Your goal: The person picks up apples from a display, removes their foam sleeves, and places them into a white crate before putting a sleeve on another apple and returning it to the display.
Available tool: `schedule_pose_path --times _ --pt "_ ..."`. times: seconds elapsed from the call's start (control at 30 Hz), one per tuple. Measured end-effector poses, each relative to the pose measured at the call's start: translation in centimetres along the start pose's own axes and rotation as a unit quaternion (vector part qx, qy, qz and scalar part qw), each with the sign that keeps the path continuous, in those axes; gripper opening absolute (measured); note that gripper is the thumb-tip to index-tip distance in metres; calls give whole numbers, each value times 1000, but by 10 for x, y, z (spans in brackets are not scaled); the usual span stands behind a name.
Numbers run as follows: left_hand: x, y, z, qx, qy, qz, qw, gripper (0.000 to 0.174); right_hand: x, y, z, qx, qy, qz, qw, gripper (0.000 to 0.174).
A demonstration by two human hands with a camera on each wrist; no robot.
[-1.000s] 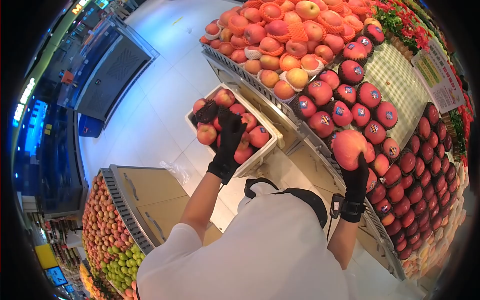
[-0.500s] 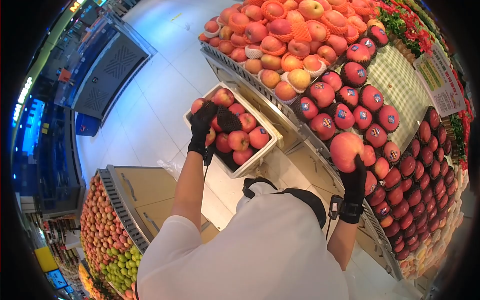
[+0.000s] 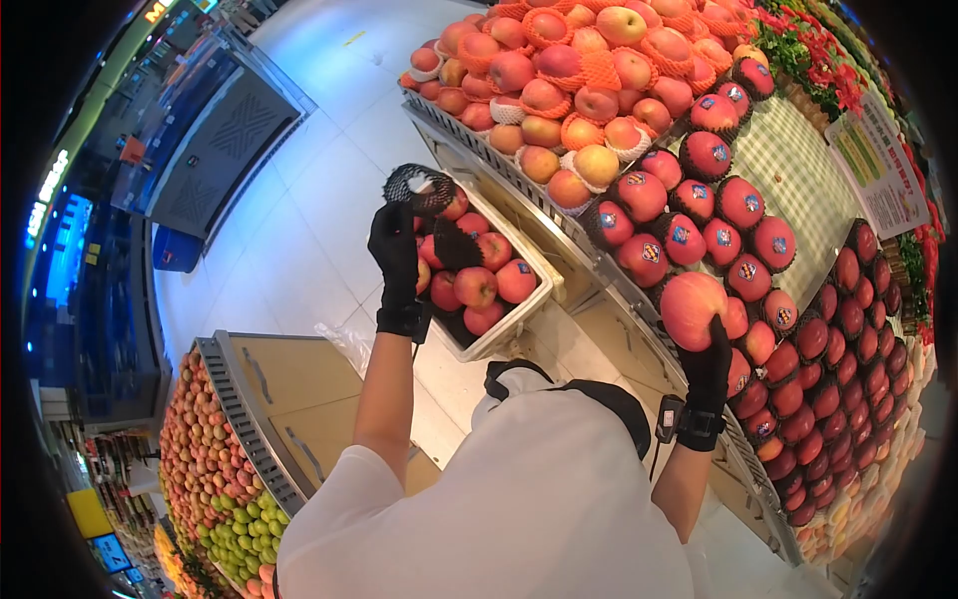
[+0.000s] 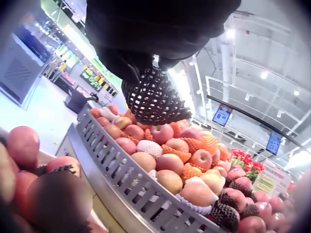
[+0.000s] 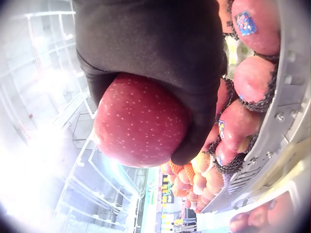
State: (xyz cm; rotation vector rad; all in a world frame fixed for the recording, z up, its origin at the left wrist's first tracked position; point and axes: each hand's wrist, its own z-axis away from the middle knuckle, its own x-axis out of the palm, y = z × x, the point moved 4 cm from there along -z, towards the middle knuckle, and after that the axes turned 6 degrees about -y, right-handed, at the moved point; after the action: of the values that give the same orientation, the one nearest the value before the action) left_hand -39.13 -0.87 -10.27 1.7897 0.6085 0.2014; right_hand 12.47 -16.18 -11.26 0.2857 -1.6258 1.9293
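Note:
In the head view my black-gloved left hand [image 3: 396, 255] pinches a black foam fruit net [image 3: 417, 190] over the far left corner of a white crate [image 3: 514, 332]. Light passes through the mesh of the net [image 4: 155, 99] in the left wrist view, and no fruit shows inside. Red apples [image 3: 475, 286] fill much of the crate, with a second black foam net [image 3: 455, 244] lying among them. My gloved right hand [image 3: 709, 371] grips a large bare red apple [image 3: 693, 310] at the edge of the display. Pale specks dot that apple [image 5: 143, 121] up close.
Stickered apples in black nets [image 3: 720, 238] sit on the stand to the right, beside a checked cloth [image 3: 783, 150]. Behind the crate are apples in orange nets [image 3: 544, 95], edged by a grey slatted rail [image 4: 121, 170]. Darker apples [image 3: 828, 374] lie in rows nearer.
My left hand moved from the middle of the crate to its left side, then raised a black foam net over the far corner. The right hand keeps holding its apple in nearly the same place.

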Motion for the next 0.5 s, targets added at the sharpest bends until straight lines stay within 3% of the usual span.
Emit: schedule_pose_path --times 0.1,0.17,0.2,0.33,0.43,0.47,0.5 --pt "22 16 3 28 -37 -21 999 23 -18 5 -4 -4 -45 93 995 55" --pt "46 51 16 75 -74 -35 994 24 -22 7 -6 -14 -50 92 994 54" --pt "57 69 23 57 -104 -20 993 28 -24 8 -6 -18 -53 98 994 54" --pt "112 100 59 128 -191 -35 973 36 -28 5 -1 -25 -53 72 996 51" --pt "146 109 76 49 -245 41 967 34 -23 6 1 9 -40 -105 994 49" --pt "159 100 80 -32 -281 93 955 36 -24 5 2 16 -41 -145 988 50" --pt "172 85 83 -35 -303 136 943 34 -25 5 5 23 -43 -185 981 50"
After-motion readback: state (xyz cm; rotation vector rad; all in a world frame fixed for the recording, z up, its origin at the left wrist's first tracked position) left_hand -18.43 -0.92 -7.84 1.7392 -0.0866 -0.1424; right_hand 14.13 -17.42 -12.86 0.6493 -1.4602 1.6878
